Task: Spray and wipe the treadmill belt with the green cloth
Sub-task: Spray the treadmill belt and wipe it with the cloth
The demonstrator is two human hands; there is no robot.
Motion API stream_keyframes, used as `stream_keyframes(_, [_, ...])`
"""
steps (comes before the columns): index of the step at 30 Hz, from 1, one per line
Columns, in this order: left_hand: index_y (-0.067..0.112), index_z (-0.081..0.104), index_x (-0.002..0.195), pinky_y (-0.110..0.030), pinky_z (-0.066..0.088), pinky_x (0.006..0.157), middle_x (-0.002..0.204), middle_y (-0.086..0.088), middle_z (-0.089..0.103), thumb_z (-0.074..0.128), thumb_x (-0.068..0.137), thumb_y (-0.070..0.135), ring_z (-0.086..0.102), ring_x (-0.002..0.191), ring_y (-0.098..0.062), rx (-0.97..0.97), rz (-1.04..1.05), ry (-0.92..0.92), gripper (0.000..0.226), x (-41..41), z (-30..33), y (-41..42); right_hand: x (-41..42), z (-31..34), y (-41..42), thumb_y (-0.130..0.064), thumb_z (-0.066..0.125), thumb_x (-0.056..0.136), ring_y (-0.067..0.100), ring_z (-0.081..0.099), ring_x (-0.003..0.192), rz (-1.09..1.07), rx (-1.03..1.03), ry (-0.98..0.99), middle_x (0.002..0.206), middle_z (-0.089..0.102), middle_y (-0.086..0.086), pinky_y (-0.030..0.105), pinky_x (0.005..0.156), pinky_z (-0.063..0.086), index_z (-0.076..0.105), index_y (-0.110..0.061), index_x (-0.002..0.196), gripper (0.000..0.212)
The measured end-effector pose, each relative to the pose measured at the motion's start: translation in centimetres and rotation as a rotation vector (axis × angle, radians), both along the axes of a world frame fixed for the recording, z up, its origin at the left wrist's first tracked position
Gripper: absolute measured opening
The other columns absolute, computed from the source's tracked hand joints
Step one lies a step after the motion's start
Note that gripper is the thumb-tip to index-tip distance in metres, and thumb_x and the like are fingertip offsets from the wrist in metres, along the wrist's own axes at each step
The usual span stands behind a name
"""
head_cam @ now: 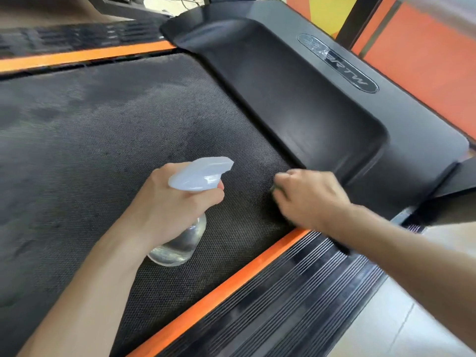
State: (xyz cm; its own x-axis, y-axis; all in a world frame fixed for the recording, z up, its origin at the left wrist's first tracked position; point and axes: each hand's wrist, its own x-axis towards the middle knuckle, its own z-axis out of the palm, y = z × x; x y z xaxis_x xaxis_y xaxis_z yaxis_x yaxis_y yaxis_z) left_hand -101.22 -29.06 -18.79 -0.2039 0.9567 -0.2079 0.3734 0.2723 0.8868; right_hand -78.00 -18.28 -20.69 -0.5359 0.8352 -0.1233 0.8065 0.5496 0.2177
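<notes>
Left forearm enters from 7 o'clock, nearest the lens, running up to the left hand (175,204), which is wrapped around the neck of a clear spray bottle (180,243); one finger sits at the trigger under the white spray head (201,173), nozzle pointing toward 2 o'clock. Bottle is tilted, its rounded base hanging just over the treadmill belt (103,130); can't tell if it touches. Some clear liquid visible in the bottom. Right forearm comes in from 4 o'clock, crossing the ribbed black side rail (296,287) and the orange stripe (219,289) that borders the belt. Right hand (309,197) is motion-blurred, knuckles up, fingers curled down over the cloth (275,187), of which only a small dark-green sliver shows at the fingertips, pressed onto the belt right beside the front edge of the black motor cover (296,99). The two hands are apart, spray head between them. Belt is dark textured mesh with patchy darker blotches toward 9 and 10 o'clock, look wet but hard to be sure. Motor cover carries an oval logo badge (337,63) near 1 o'clock, lettering partly readable, shiny glare on it. Second orange stripe (85,55) along the far side of the belt at 11 o'clock. Orange wall panels (425,60) at 2 o'clock, pale tiled floor (381,323) at 5 o'clock.
</notes>
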Motion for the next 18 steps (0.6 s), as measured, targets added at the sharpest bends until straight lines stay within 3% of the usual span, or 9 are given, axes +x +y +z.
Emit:
stream_keyframes(2, [0.020, 0.076, 0.087, -0.019, 0.044, 0.063, 0.074, 0.002, 0.070, 0.077, 0.086, 0.026, 0.052, 0.056, -0.004, 0.004, 0.009, 0.014, 0.006, 0.0, 0.0, 0.2, -2.4, -0.7, -4.8, -0.046, 0.034, 0.098, 0.024, 0.065, 0.095, 0.079, -0.129, 0.201, 0.099, 0.062, -0.006, 0.036, 0.069, 0.048, 0.054, -0.025, 0.094, 0.029])
stream_keyframes(5, [0.019, 0.074, 0.083, -0.027, 0.045, 0.065, 0.079, -0.003, 0.071, 0.077, 0.086, 0.026, 0.056, 0.059, -0.008, 0.008, 0.057, 0.005, 0.008, -0.2, 0.2, -0.1, -5.3, -1.0, -8.9, -0.048, 0.031, 0.096, 0.023, 0.062, 0.083, 0.258, -0.294, 0.356, 0.088, 0.057, -0.006, 0.038, 0.063, 0.049, 0.053, -0.025, 0.090, 0.032])
stream_keyframes(8, [0.026, 0.076, 0.079, -0.021, 0.047, 0.066, 0.079, 0.004, 0.077, 0.079, 0.087, 0.025, 0.068, 0.065, -0.002, 0.014, 0.149, -0.054, 0.009, -1.2, 0.5, -1.1, -4.0, -1.2, -6.2, -0.045, 0.031, 0.097, 0.025, 0.060, 0.069, 0.362, -0.160, 0.344, 0.081, 0.054, -0.005, 0.036, 0.050, 0.047, 0.052, -0.024, 0.086, 0.032])
stream_keyframes(11, [0.030, 0.077, 0.083, -0.025, 0.048, 0.066, 0.071, 0.004, 0.077, 0.080, 0.087, 0.034, 0.064, 0.057, 0.003, -0.043, 0.213, -0.073, 0.007, -3.1, 0.0, -3.0, -1.5, -1.1, -0.6, -0.043, 0.035, 0.099, 0.030, 0.066, 0.079, 0.107, 0.106, 0.271, 0.086, 0.056, -0.001, 0.032, 0.054, 0.038, 0.051, -0.023, 0.088, 0.028])
stream_keyframes(14, [0.031, 0.077, 0.085, -0.035, 0.051, 0.069, 0.072, 0.003, 0.077, 0.081, 0.086, 0.037, 0.066, 0.058, -0.001, -0.067, 0.278, -0.079, 0.008, -4.5, -0.2, -4.6, -2.2, -1.9, 0.4, -0.042, 0.036, 0.101, 0.033, 0.064, 0.090, -0.195, 0.081, 0.387, 0.086, 0.051, -0.003, 0.036, 0.064, 0.037, 0.044, -0.023, 0.086, 0.025])
stream_keyframes(16, [0.026, 0.077, 0.083, -0.032, 0.052, 0.070, 0.074, 0.001, 0.077, 0.081, 0.087, 0.032, 0.066, 0.061, -0.003, -0.058, 0.320, -0.081, 0.008, -4.9, 0.1, -5.5, -4.6, -2.4, -3.5, -0.042, 0.035, 0.101, 0.030, 0.064, 0.084, -0.120, 0.050, 0.407, 0.085, 0.050, -0.004, 0.036, 0.059, 0.039, 0.043, -0.023, 0.085, 0.026])
stream_keyframes(18, [0.025, 0.077, 0.082, -0.030, 0.051, 0.073, 0.077, 0.001, 0.077, 0.080, 0.087, 0.030, 0.068, 0.066, -0.005, -0.057, 0.302, -0.075, 0.008, -4.6, 0.7, -5.9, -6.1, -2.3, -8.7, -0.042, 0.038, 0.099, 0.024, 0.062, 0.072, 0.100, -0.037, 0.440, 0.082, 0.051, -0.005, 0.035, 0.050, 0.041, 0.046, -0.025, 0.083, 0.025])
